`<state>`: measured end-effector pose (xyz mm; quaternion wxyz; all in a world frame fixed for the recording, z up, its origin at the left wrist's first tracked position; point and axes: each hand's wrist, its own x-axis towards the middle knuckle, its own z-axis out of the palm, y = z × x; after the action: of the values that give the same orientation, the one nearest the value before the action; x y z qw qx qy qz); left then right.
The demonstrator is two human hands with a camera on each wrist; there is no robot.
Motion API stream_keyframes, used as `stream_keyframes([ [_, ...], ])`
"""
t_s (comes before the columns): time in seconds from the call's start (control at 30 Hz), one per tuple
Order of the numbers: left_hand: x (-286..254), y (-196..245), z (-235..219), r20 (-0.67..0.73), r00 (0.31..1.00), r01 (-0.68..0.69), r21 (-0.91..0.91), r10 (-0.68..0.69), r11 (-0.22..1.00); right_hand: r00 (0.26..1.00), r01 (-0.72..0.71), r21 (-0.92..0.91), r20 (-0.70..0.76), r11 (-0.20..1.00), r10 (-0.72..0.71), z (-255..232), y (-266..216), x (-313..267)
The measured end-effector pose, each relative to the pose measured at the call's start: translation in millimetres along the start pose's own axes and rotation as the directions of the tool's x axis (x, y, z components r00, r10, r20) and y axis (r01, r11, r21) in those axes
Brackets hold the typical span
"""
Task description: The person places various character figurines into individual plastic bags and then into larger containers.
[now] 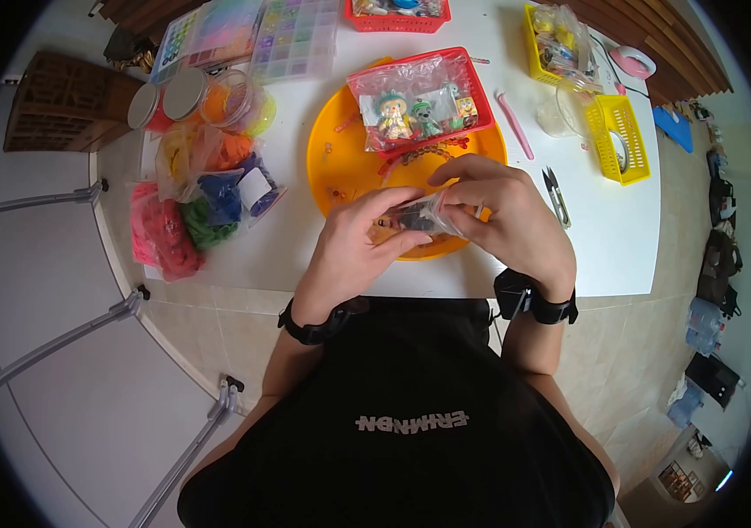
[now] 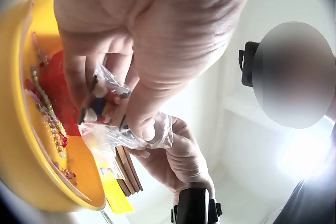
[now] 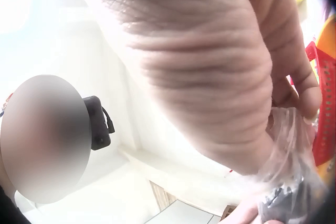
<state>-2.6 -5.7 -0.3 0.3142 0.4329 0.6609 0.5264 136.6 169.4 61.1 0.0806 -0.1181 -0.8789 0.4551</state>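
Note:
Over the front of a round yellow basin (image 1: pixel 316 163), both hands hold a small clear plastic bag (image 1: pixel 428 214) with a dark and coloured small item inside. My left hand (image 1: pixel 349 251) grips the bag's filled end between thumb and fingers. At the other end, my right hand (image 1: pixel 516 211) pinches the crumpled plastic (image 3: pixel 289 129). In the left wrist view the item (image 2: pixel 102 103) shows red, blue and pale parts through the film. A red basket (image 1: pixel 479 92) with bagged little figures (image 1: pixel 393 116) rests on the basin, and beaded strings (image 2: pixel 50 111) lie inside the basin.
On the left stand lidded jars (image 1: pixel 186 92), bead boxes (image 1: pixel 296 40) and bags of coloured material (image 1: pixel 164 233). To the right lie a pink pen-like tool (image 1: pixel 514 125), thread snips (image 1: pixel 556 198), a clear cup (image 1: pixel 560 114) and yellow baskets (image 1: pixel 608 132). Another red basket (image 1: pixel 397 22) is at the back.

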Motion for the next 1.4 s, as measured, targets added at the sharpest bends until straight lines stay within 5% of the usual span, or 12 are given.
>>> stream_keyframes([
  [0.57, 1.5, -11.2, -0.4, 0.042, 0.99, 0.143, -0.289, -0.137, 0.947, 0.99, -0.011, -0.044, -0.139, 0.999, 0.005, 6.2, 2.8, -3.1],
  [1.0, -2.0, -20.4, -12.6, 0.025, 0.949, 0.316, -0.159, -0.316, 0.936, 0.963, 0.052, -0.112, -0.256, 0.992, -0.079, -17.1, 8.5, -4.1],
  [1.1, -0.7, -18.1, -15.3, 0.056, 0.932, 0.362, -0.178, -0.358, 0.915, 0.933, -0.073, 0.088, -0.346, 0.993, 0.1, -20.7, 14.2, -9.9],
  [1.27, 1.0, -10.1, -13.3, 0.098, 0.9, 0.432, -0.321, -0.424, 0.843, 0.852, -0.079, 0.203, -0.494, 0.976, 0.172, -26.1, 12.5, -10.9],
  [1.4, 3.7, 6.5, -14.9, 0.031, 0.871, 0.491, -0.075, -0.49, 0.868, 0.869, -0.042, 0.301, -0.459, 0.953, 0.183, -21.1, 15.1, -9.2],
])
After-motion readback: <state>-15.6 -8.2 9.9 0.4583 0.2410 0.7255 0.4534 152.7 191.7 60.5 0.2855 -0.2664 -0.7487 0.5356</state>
